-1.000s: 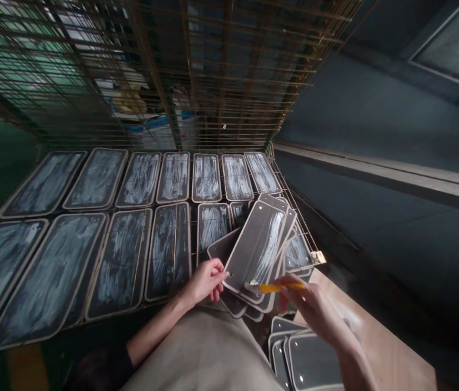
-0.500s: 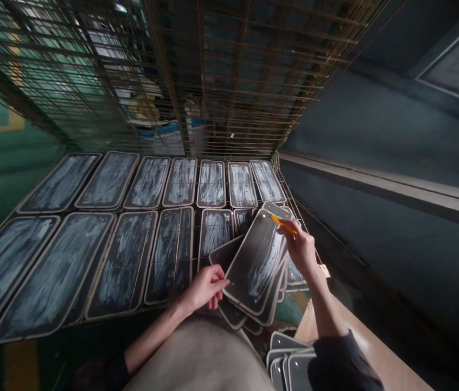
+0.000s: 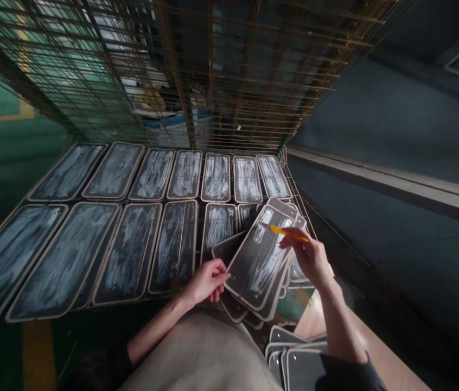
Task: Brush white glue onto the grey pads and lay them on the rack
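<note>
A dark rectangular panel with a pale rim and rounded corners lies tilted on top of a loose stack of similar panels. Whitish streaks cover its right side and upper end; the lower left is mostly bare. My left hand pinches this panel's left corner between thumb and fingers. In my right hand is a thin yellow-handled brush, its tip over the upper part of the panel. The brush's bristles are too blurred to make out clearly.
Streaked panels lie in two rows on a wire rack. Raised wire shelves lean over the far side. More panels are piled at lower right beside a wooden board. A dark wall stands at right.
My right hand has moved the brush down and inward from the panel's top edge, and fresh white streaks show near the upper end. My left hand keeps its hold on the corner.
</note>
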Demonstrator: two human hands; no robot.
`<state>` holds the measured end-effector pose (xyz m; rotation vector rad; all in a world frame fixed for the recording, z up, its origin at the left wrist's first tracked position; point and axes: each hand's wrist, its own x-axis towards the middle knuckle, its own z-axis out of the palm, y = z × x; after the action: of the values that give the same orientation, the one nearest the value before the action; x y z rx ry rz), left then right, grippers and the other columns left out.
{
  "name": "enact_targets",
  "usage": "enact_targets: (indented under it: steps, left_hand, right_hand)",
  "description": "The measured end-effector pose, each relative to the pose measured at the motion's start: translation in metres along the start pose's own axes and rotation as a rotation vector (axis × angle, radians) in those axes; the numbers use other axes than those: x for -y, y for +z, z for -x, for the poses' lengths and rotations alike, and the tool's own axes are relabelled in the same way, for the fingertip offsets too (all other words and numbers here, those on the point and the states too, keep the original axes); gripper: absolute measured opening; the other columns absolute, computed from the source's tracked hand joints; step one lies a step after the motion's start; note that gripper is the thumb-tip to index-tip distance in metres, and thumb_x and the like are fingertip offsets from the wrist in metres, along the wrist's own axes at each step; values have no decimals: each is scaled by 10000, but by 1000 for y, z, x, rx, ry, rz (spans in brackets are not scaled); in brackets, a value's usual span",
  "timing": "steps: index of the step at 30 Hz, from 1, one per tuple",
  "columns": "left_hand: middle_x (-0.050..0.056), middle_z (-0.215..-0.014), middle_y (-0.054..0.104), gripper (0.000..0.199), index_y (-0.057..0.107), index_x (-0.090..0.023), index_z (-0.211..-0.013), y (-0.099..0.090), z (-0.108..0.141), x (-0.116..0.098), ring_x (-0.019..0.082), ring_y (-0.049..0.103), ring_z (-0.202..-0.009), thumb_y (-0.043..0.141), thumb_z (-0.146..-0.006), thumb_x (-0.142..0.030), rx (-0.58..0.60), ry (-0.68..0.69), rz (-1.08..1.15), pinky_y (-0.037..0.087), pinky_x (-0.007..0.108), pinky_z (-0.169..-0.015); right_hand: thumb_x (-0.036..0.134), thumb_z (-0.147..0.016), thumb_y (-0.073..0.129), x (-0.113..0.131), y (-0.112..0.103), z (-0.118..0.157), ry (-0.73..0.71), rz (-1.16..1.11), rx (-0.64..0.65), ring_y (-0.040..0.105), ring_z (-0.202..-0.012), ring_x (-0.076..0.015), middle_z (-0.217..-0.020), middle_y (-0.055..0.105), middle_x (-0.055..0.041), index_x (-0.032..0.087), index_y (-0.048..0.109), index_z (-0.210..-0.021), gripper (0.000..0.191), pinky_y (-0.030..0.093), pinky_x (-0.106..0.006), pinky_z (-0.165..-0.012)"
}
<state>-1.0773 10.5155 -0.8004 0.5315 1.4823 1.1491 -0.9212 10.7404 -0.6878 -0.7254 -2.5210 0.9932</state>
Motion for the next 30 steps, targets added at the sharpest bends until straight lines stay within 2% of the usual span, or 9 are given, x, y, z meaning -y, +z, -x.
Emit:
enact_targets:
  steps: [3, 6, 9, 12, 16, 19, 23, 26, 30]
  left_hand:
    - [-45, -549, 568, 268, 456, -181, -831, -1, 0, 0, 93, 511, -330, 558, -824, -429, -12, 12, -10, 326, 145, -285]
    - [-44, -548, 566, 268, 465, -178, -836, -2, 1, -1, 90, 509, -332, 556, -826, -430, -18, 24, -10, 326, 144, -288]
    - [-46, -539, 560, 277, 468, -177, -836, -2, 2, -3, 89, 505, -331, 547, -830, -442, -27, 32, -7, 329, 144, -294]
    - [-41, -543, 561, 279, 470, -176, -832, -1, 4, -5, 89, 508, -336, 530, -839, -449, -33, 41, -17, 323, 141, -295]
    - [-35, -554, 569, 279, 469, -175, -829, 0, 3, -4, 90, 516, -342, 529, -839, -447, -36, 51, -22, 319, 139, -295]
    - [-35, -550, 568, 287, 471, -173, -832, 0, 3, -4, 87, 508, -335, 538, -832, -452, -29, 41, -15, 316, 139, -293]
    - [-41, -540, 559, 310, 472, -173, -835, 0, 3, -6, 82, 492, -321, 557, -817, -470, -28, 39, -28, 304, 137, -287]
    - [-43, -541, 558, 313, 474, -173, -834, -1, 3, -8, 82, 493, -323, 561, -815, -473, -20, 47, -46, 310, 139, -289]
    - [-41, -552, 565, 304, 476, -171, -846, -1, 3, -6, 80, 497, -328, 555, -820, -464, -29, 45, -41, 314, 138, -293]
  right_hand:
    - [325, -970, 421, -9, 15, -6, -31, 187, -78, 680, -725, -179, -831, 702, -24, 220, 559, -1109, 223, 492, -264, -662]
    - [315, -982, 399, -3, 32, 11, -93, 249, 35, 668, -713, -174, -863, 697, -41, 219, 558, -1113, 227, 466, -249, -628]
    - [309, -990, 389, 21, 39, 45, -85, 169, 182, 647, -703, -161, -870, 681, -44, 215, 547, -1120, 225, 446, -237, -622]
    - [297, -997, 370, 47, 39, 74, 7, -4, 328, 641, -711, -145, -864, 672, -31, 215, 542, -1118, 226, 446, -222, -639]
    - [310, -995, 379, 56, 34, 91, 133, -205, 388, 642, -691, -133, -810, 671, -5, 214, 554, -1099, 225, 455, -210, -635]
    - [348, -986, 395, 35, 28, 85, 189, -266, 306, 647, -672, -148, -752, 670, -3, 207, 576, -1062, 242, 483, -242, -667]
    - [406, -949, 462, -10, 16, 61, 207, -316, -28, 671, -655, -188, -722, 676, -20, 205, 571, -1074, 261, 529, -297, -665]
    - [414, -939, 478, -35, 6, 38, 154, -208, -283, 680, -673, -196, -750, 678, -24, 209, 573, -1067, 260, 538, -312, -675]
    - [376, -961, 440, -46, -1, 11, 45, 56, -373, 685, -752, -187, -802, 692, -27, 212, 572, -1106, 256, 517, -291, -719]
